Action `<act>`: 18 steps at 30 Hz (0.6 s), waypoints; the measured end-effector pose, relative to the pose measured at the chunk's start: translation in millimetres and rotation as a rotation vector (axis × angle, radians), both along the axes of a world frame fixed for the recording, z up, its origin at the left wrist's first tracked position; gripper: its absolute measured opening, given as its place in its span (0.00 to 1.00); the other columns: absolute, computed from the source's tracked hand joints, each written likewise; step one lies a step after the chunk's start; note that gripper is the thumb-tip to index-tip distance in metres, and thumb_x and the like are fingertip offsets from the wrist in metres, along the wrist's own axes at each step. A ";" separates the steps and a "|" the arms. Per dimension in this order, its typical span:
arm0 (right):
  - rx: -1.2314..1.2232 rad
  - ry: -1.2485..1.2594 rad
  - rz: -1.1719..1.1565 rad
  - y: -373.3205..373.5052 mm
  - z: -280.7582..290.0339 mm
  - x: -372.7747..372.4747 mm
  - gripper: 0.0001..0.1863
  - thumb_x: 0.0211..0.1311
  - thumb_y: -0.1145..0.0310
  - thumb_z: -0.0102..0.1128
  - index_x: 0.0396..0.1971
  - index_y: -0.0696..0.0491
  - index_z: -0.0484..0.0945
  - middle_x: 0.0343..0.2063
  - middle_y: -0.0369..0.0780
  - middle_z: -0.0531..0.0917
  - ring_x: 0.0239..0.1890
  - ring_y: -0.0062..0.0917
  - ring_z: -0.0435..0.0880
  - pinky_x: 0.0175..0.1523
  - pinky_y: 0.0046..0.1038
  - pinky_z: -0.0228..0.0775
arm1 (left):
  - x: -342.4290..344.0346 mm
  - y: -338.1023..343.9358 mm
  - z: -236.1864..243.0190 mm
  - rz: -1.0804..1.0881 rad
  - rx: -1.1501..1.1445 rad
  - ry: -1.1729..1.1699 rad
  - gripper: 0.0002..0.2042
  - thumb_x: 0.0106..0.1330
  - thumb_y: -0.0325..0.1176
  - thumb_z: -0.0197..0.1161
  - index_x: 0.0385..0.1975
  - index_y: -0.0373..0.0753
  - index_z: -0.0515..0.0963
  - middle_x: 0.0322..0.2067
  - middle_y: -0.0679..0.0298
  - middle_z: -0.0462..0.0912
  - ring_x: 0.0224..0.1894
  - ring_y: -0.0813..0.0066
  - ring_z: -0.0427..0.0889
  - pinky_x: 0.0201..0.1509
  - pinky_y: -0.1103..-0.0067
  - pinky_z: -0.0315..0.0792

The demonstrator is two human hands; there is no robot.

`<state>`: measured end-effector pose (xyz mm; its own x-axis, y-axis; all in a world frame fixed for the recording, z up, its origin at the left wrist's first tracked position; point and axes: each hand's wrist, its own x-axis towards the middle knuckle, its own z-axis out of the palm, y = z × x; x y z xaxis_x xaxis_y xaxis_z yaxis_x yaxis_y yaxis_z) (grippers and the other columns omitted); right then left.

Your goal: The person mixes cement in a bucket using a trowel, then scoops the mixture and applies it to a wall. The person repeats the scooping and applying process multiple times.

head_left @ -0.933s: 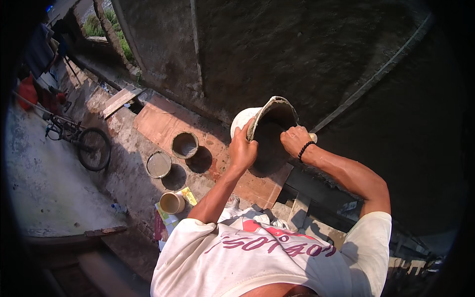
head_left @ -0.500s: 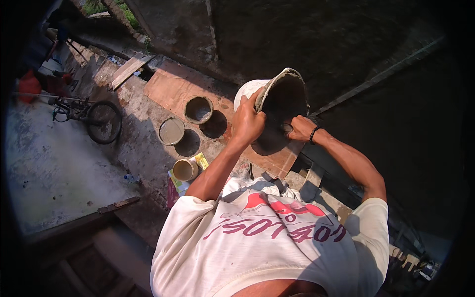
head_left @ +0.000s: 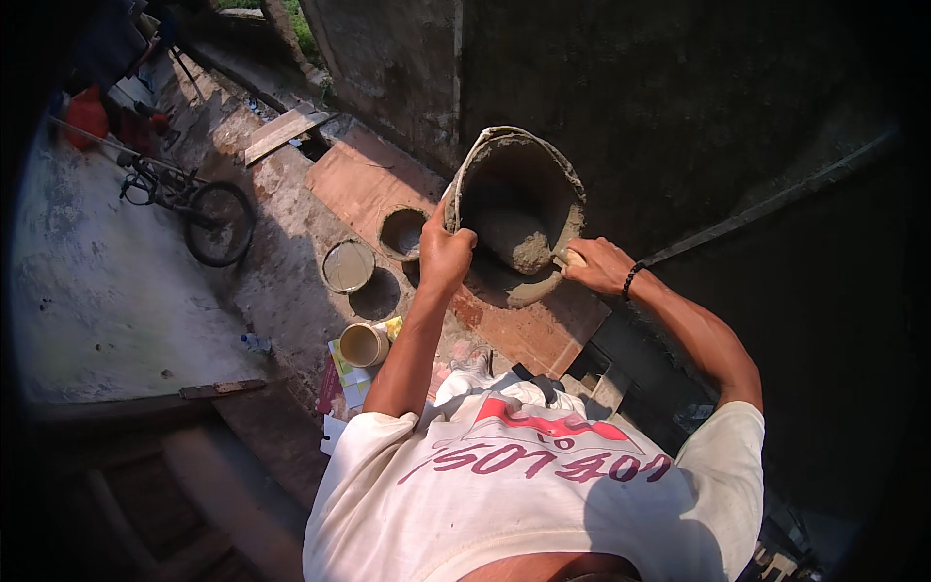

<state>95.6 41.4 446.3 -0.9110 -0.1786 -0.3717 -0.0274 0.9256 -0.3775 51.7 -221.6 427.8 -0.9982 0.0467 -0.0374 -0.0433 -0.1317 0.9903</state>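
A large bucket (head_left: 485, 189), its rim crusted with grey mortar, is held up in front of me, tilted with its mouth toward me. My left hand (head_left: 446, 256) is closed around the left side of its rim. At the bucket's right edge, my right hand (head_left: 603, 267) grips a trowel by its pale handle (head_left: 575, 259). Beside the handle, inside the bucket's mouth, shows a lump of wet mortar (head_left: 531, 252). The trowel's blade is hard to make out under and behind the mortar.
Left of the bucket are a mortar-caked pail (head_left: 402, 235), a pail of grey liquid (head_left: 348, 267) and a beige bucket (head_left: 364, 345). A reddish board (head_left: 359, 189) lies below. A dark wall (head_left: 621, 78) rises ahead; a bicycle (head_left: 219, 223) is at far left.
The bucket has turned so its mouth faces me more, and its pale outside is mostly out of sight. My right hand is at the bucket's edge, and a mortar lump has come into view.
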 end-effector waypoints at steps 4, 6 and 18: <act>-0.124 -0.006 0.037 -5.3 46.0 -9.3 0.18 0.51 0.57 0.62 0.35 0.56 0.78 0.27 0.49 0.83 0.35 0.44 0.83 0.41 0.40 0.72 | -6.1 -16.3 -6.1 0.071 0.017 -0.019 0.27 0.48 0.16 0.52 0.54 0.31 0.72 0.33 0.64 0.80 0.28 0.80 0.74 0.31 0.83 0.69; -0.158 0.027 0.078 -10.6 68.3 -15.8 0.17 0.52 0.58 0.64 0.34 0.57 0.78 0.27 0.48 0.83 0.34 0.42 0.84 0.40 0.39 0.72 | -7.6 -25.8 -12.9 0.155 0.103 -0.015 0.28 0.46 0.17 0.52 0.53 0.31 0.73 0.29 0.66 0.79 0.26 0.81 0.73 0.30 0.83 0.68; -0.377 0.196 0.557 -60.0 267.1 -63.3 0.22 0.50 0.59 0.72 0.38 0.57 0.74 0.22 0.36 0.78 0.25 0.18 0.75 0.29 0.23 0.66 | -4.5 -82.7 -35.5 0.395 0.024 -0.168 0.32 0.47 0.17 0.53 0.60 0.29 0.65 0.33 0.61 0.79 0.26 0.78 0.74 0.30 0.81 0.69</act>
<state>32.3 -18.6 713.4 -0.6904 -0.7228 -0.0310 -0.5600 0.5610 -0.6097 47.2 -304.2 392.3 -0.9195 -0.3354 -0.2049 -0.1457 -0.1931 0.9703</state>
